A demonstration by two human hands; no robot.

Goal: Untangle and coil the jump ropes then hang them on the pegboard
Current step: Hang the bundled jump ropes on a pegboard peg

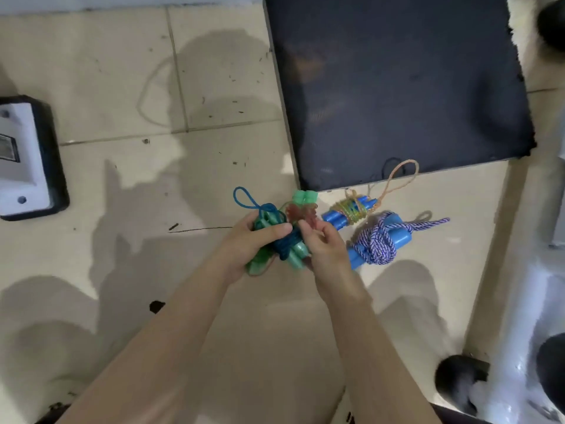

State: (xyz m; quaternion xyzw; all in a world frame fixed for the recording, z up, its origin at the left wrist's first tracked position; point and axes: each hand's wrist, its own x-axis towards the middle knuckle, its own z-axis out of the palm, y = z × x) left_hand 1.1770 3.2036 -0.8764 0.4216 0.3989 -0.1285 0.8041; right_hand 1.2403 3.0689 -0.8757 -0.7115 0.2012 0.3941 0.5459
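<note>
Left hand (249,240): fingers curled round the green bundle (276,244), at frame centre.
Right hand (324,246): fingertips pinch the red rope (301,214) at the bundle's 1 o'clock end.
Blue bundles: gold-wrapped (348,211) and purple-wrapped (377,243), on the floor (122,179) at 3 o'clock of the hands.
Black board (397,87): at 12 o'clock, flat on the floor.

One camera, worn on the head

It looks straight down at the floor (214,71) from close above, with both arms reaching up from the bottom of the frame.
</note>
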